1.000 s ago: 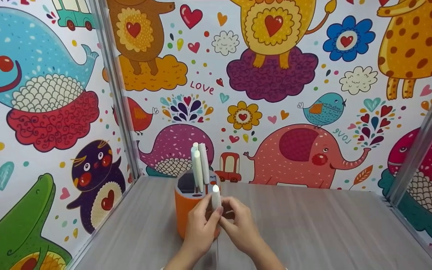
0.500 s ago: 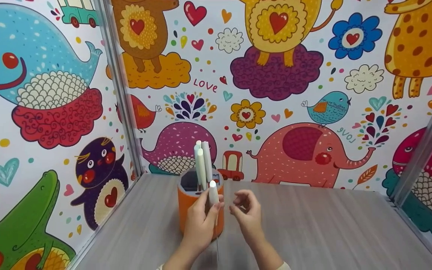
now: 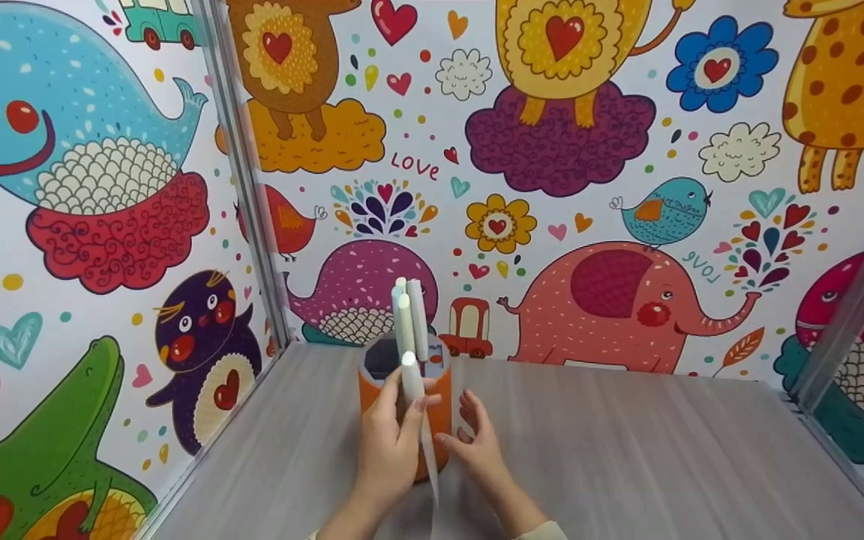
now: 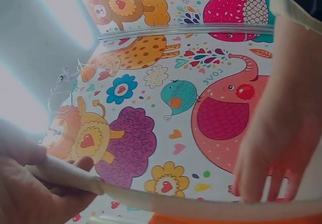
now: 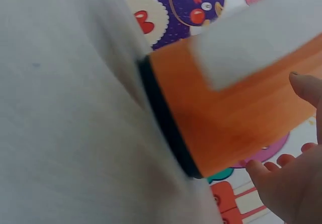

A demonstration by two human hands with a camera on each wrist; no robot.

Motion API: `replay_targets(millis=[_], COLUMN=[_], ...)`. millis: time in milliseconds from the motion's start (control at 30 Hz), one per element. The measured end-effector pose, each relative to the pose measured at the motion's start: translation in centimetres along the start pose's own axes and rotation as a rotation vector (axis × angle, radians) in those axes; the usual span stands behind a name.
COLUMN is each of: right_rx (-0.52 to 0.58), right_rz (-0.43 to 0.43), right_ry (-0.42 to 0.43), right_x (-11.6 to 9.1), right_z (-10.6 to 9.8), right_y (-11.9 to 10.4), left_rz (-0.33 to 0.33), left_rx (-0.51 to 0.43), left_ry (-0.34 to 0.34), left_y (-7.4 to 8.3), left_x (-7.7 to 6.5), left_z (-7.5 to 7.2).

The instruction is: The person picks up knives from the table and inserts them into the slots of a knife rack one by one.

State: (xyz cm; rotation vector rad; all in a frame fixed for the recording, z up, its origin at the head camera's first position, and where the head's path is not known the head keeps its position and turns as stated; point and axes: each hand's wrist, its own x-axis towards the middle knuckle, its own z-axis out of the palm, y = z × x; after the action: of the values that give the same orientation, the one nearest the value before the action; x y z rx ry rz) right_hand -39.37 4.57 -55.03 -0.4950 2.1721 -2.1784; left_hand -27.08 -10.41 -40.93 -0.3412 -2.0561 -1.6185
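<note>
My left hand [image 3: 389, 442] pinches a white, pen-shaped piece [image 3: 411, 381] upright between thumb and fingers, in front of the orange pen holder [image 3: 441, 412]. A pale, thin strip [image 3: 430, 472] hangs down from that piece; the left wrist view shows the strip [image 4: 201, 208] stretching away from the left hand [image 4: 25, 199]. To the right of the strip, my right hand [image 3: 481, 450] has loosely bent fingers and grips nothing. The right wrist view has this hand [image 5: 294, 178] beside the orange holder [image 5: 216, 118], whose lower part is partly covered by the blurred strip.
Several white pens [image 3: 406, 322] stand in the holder's grey top. The holder rests on a grey wood-grain table [image 3: 627, 450]. Panels with cartoon animals [image 3: 597, 300] enclose the table at the back and on both sides, joined by metal corner posts [image 3: 241, 172].
My right hand has let go of the white piece and moved off to the right, then slightly lower. The left hand has shifted left with the piece, and the strip now shows its broad face.
</note>
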Motion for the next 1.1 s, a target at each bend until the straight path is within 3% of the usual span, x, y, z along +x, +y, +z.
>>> replay_targets(millis=[267, 533, 800, 933, 1100], right_rx=[-0.038, -0.049, -0.077, -0.077, -0.058], right_rz=[-0.030, -0.004, 0.017, 0.037, 0.033], right_ry=[-0.052, -0.049, -0.053, -0.046, -0.050], right_x=[0.2, 0.2, 0.4, 0.3, 0.1], right_z=[1.1, 1.4, 1.1, 1.2, 1.3], right_y=[1.2, 2.0, 1.9, 1.9, 2.2], left_rz=[0.044, 0.176, 0.226, 0.258, 0.243], left_rx=[-0.109, -0.126, -0.191, -0.220, -0.239], left_ry=[0.093, 0.113, 0.107, 0.139, 0.192], left_y=[3.3, 6.0, 9.2, 9.7, 8.9], left_x=[0.3, 1.4, 3.5, 4.8, 6.1], left_z=[-2.4, -3.6, -4.4, -4.6, -4.6])
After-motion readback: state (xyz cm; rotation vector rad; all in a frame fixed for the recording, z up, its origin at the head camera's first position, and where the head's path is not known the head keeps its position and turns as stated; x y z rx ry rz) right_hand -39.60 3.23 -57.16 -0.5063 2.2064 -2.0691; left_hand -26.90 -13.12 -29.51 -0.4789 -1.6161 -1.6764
